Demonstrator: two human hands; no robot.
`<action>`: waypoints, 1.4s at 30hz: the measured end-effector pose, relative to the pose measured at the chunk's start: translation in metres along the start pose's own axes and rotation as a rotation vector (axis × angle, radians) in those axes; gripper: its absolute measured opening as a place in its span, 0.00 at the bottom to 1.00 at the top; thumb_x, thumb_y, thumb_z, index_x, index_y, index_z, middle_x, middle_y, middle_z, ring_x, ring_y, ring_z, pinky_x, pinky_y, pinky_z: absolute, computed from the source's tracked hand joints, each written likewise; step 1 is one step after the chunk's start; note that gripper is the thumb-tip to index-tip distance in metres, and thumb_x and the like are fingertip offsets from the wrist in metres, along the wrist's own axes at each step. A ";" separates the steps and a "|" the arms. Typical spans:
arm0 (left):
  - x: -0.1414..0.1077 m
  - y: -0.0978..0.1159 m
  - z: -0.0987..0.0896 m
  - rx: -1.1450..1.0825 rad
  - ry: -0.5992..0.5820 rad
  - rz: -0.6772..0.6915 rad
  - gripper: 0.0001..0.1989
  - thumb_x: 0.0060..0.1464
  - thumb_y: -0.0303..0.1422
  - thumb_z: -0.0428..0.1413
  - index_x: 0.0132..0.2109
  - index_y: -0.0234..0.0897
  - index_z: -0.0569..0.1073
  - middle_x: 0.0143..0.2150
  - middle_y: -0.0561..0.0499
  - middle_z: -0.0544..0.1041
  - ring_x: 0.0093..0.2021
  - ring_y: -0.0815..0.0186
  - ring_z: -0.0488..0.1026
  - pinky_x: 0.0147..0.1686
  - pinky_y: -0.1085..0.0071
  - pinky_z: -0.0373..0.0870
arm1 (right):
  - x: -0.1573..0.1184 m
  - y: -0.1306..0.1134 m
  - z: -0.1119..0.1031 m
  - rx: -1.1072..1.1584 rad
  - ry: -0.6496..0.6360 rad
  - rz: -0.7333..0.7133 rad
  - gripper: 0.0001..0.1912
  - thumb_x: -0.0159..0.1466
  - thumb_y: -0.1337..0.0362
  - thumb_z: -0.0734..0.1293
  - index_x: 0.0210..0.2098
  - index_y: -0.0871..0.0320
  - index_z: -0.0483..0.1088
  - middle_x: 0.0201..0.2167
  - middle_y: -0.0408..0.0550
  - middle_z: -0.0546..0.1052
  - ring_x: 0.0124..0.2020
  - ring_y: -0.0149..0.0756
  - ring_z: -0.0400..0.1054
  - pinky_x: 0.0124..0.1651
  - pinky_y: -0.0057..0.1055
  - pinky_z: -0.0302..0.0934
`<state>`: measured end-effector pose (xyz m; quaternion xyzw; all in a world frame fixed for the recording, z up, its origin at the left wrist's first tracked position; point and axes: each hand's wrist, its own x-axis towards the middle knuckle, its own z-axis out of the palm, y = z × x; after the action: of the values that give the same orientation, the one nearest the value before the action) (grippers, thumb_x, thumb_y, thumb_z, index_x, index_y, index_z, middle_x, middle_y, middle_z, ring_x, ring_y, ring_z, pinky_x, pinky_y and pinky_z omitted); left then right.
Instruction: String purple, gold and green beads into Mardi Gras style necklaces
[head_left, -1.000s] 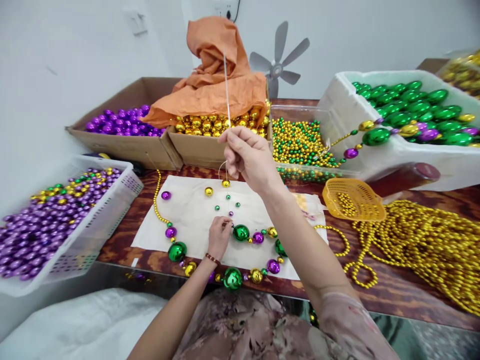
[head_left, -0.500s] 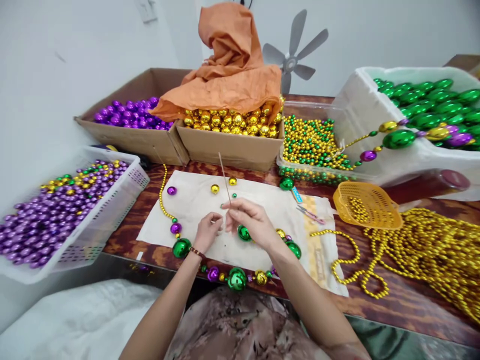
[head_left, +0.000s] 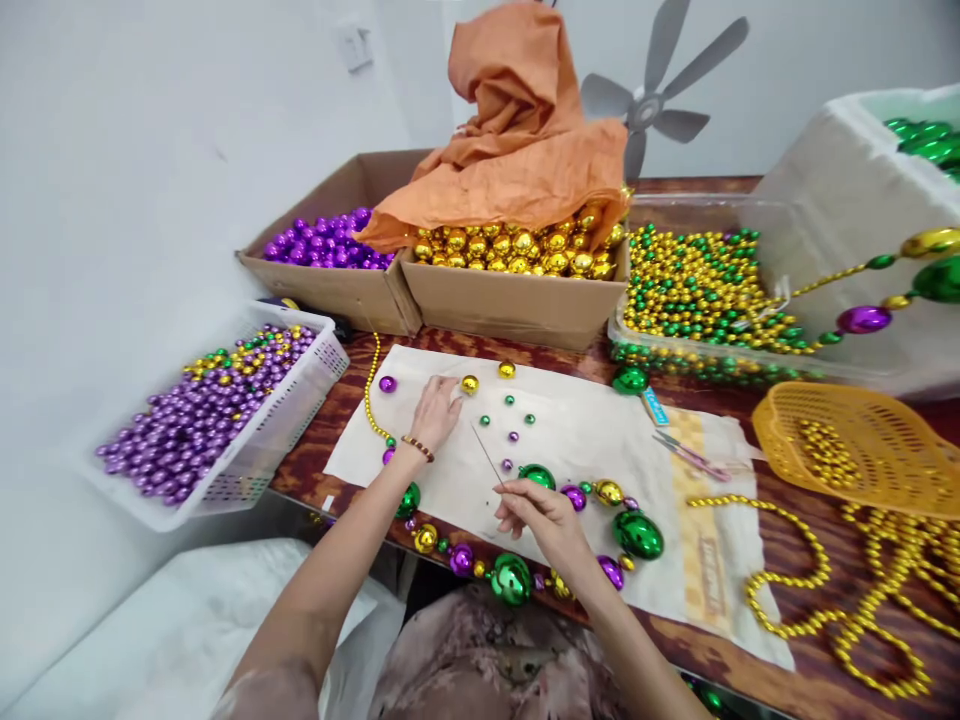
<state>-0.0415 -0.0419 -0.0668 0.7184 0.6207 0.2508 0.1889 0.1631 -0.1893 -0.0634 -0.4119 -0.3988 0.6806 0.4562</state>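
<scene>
My left hand (head_left: pixel 436 412) reaches over the white cloth (head_left: pixel 577 420), fingers stretched out, close to a loose gold bead (head_left: pixel 469 384). My right hand (head_left: pixel 536 510) pinches a long thin needle (head_left: pixel 487 455) that points up and to the left. Between the hands lie small green beads (head_left: pixel 510 400) and small purple beads (head_left: pixel 513 437). A purple bead (head_left: pixel 387 384) sits left of my left hand, and another gold bead (head_left: pixel 507 370) lies farther back. The strung garland with large green beads (head_left: pixel 511 580) curves along the table's front edge, under my forearms.
Cardboard boxes hold purple balls (head_left: pixel 322 240) and gold balls (head_left: pixel 517 250) under an orange cloth (head_left: pixel 517 130). A white basket (head_left: pixel 315 375) stands left, a clear bin (head_left: pixel 750 360) back right. Scissors (head_left: pixel 690 455), a yellow basket (head_left: pixel 780 440) and gold bead strands (head_left: pixel 802 540) lie right.
My left hand has moved away from the right hand, forward and left toward the gold bead, its fingers now extended. My right hand has lowered with the needle. The view has shifted right.
</scene>
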 end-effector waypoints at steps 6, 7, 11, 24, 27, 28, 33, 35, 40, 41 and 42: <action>0.029 -0.005 0.020 0.172 -0.197 0.191 0.26 0.54 0.19 0.48 0.58 0.39 0.74 0.63 0.40 0.65 0.60 0.52 0.63 0.61 0.53 0.61 | -0.010 0.005 0.000 -0.051 -0.009 0.020 0.17 0.63 0.53 0.69 0.44 0.59 0.76 0.28 0.46 0.79 0.24 0.31 0.73 0.24 0.25 0.66; 0.032 -0.007 0.022 0.160 -0.211 0.194 0.26 0.53 0.18 0.48 0.56 0.40 0.75 0.63 0.41 0.66 0.59 0.52 0.64 0.62 0.53 0.61 | -0.011 0.006 0.000 -0.066 -0.018 0.025 0.17 0.63 0.54 0.68 0.45 0.59 0.75 0.28 0.46 0.79 0.24 0.31 0.73 0.25 0.25 0.67; 0.040 -0.015 0.025 0.070 -0.198 0.173 0.23 0.52 0.20 0.50 0.52 0.40 0.77 0.57 0.42 0.70 0.55 0.54 0.67 0.61 0.54 0.62 | -0.013 0.008 0.007 -0.143 -0.040 0.012 0.15 0.65 0.55 0.66 0.45 0.59 0.75 0.30 0.47 0.80 0.25 0.31 0.74 0.25 0.25 0.67; -0.002 0.018 -0.007 -0.890 -0.005 -0.314 0.15 0.49 0.40 0.64 0.39 0.34 0.76 0.37 0.49 0.77 0.36 0.66 0.75 0.34 0.72 0.72 | -0.015 0.019 0.023 -0.124 -0.036 -0.045 0.14 0.67 0.56 0.63 0.44 0.58 0.75 0.28 0.45 0.80 0.26 0.32 0.75 0.28 0.26 0.67; -0.022 0.031 -0.011 -1.192 -0.046 -0.450 0.17 0.48 0.40 0.65 0.43 0.36 0.77 0.37 0.50 0.78 0.33 0.68 0.77 0.30 0.75 0.71 | -0.012 0.018 0.019 -0.143 0.005 -0.048 0.14 0.67 0.57 0.63 0.43 0.59 0.75 0.26 0.44 0.78 0.24 0.31 0.73 0.27 0.25 0.66; -0.028 0.035 -0.012 -1.254 -0.065 -0.486 0.17 0.49 0.39 0.65 0.45 0.37 0.77 0.38 0.50 0.79 0.32 0.68 0.78 0.29 0.75 0.71 | -0.011 0.018 0.018 -0.156 0.025 -0.057 0.14 0.67 0.57 0.63 0.43 0.59 0.74 0.26 0.44 0.77 0.23 0.30 0.73 0.27 0.25 0.66; -0.043 0.047 -0.013 -1.506 -0.134 -0.627 0.13 0.58 0.39 0.61 0.46 0.35 0.77 0.38 0.50 0.79 0.33 0.71 0.78 0.31 0.77 0.74 | -0.013 0.017 0.013 -0.203 0.112 -0.069 0.12 0.66 0.57 0.64 0.40 0.58 0.74 0.24 0.42 0.76 0.21 0.30 0.71 0.26 0.25 0.64; -0.045 0.049 -0.015 -1.575 -0.157 -0.647 0.12 0.60 0.38 0.60 0.45 0.34 0.77 0.38 0.49 0.79 0.35 0.71 0.78 0.33 0.78 0.75 | -0.014 0.017 0.012 -0.215 0.135 -0.063 0.12 0.66 0.56 0.64 0.40 0.57 0.74 0.22 0.42 0.76 0.19 0.30 0.70 0.24 0.25 0.63; -0.044 0.052 -0.021 -1.648 -0.147 -0.678 0.11 0.62 0.38 0.58 0.46 0.35 0.77 0.39 0.49 0.79 0.36 0.71 0.78 0.36 0.76 0.76 | -0.015 0.016 0.010 -0.274 0.139 -0.079 0.12 0.66 0.57 0.64 0.38 0.57 0.74 0.20 0.41 0.74 0.17 0.30 0.68 0.20 0.25 0.60; -0.043 0.052 -0.021 -1.650 -0.138 -0.687 0.12 0.61 0.38 0.59 0.47 0.36 0.77 0.39 0.50 0.79 0.35 0.72 0.78 0.37 0.76 0.76 | -0.015 0.015 0.010 -0.292 0.137 -0.083 0.11 0.65 0.57 0.64 0.38 0.57 0.74 0.20 0.40 0.74 0.16 0.30 0.68 0.20 0.25 0.60; -0.043 0.052 -0.022 -1.651 -0.127 -0.691 0.12 0.61 0.39 0.59 0.48 0.37 0.77 0.38 0.50 0.79 0.35 0.72 0.77 0.38 0.75 0.76 | -0.015 0.015 0.010 -0.311 0.136 -0.087 0.11 0.65 0.57 0.64 0.38 0.57 0.74 0.19 0.40 0.74 0.16 0.30 0.67 0.20 0.25 0.59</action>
<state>-0.0174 -0.0935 -0.0241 0.1396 0.4127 0.5062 0.7443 0.1537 -0.2094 -0.0704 -0.5046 -0.4850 0.5610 0.4421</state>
